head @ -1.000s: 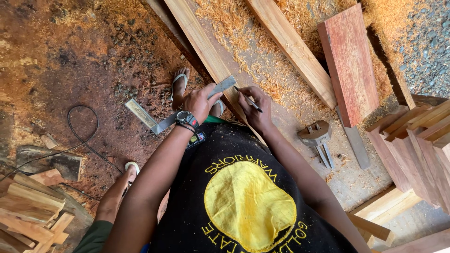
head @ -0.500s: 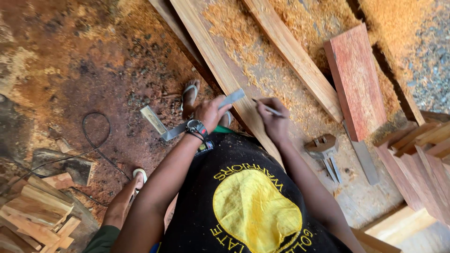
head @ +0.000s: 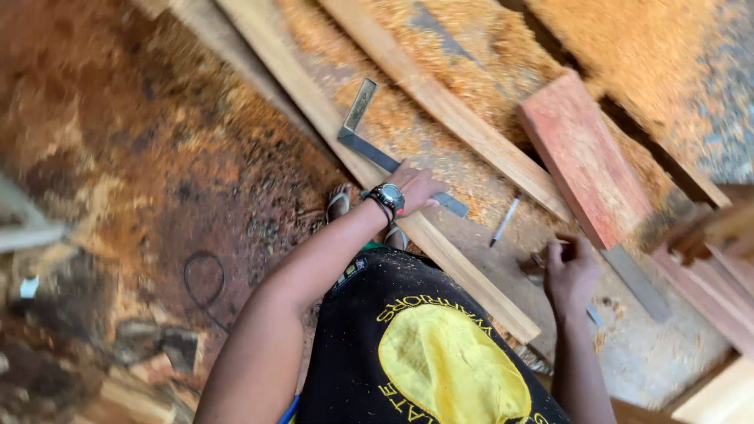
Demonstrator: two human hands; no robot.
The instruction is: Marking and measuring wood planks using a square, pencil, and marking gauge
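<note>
square: metal try square (head: 386, 151), L-shaped, lies flat across the long plank (head: 369, 169); short leg points up and away, long blade runs down-right off the plank onto the bench
left hand: left hand (head: 416, 187) rests palm-down on the square's blade, fingers spread flat, pressing rather than pinching; dark wristwatch (head: 390, 198) sits just behind it
plank: pale, runs diagonally under the square from upper left to lower right, its near end close to the person's black shirt
pen: pen (head: 503, 221) lies loose on the bench just right of the square's blade tip, touched by neither hand
right hand: right hand (head: 570, 267) is well right of the square, fingers curled over a small dark tool by the bench edge; frame is blurred, so I cannot tell whether it grips or only touches
progress: judging by layout, square is placed on the plank and held; pen is down; no drawn line is legible on the plank, too blurred to tell
left to do: looks like no cut made where the square sits, plank is whole there
around: second plank (head: 440, 110) beyond the square, parallel; red board (head: 585, 161) farther right; sawdust all over; sandalled foot (head: 338, 202) on the floor just below-left of the square
</note>
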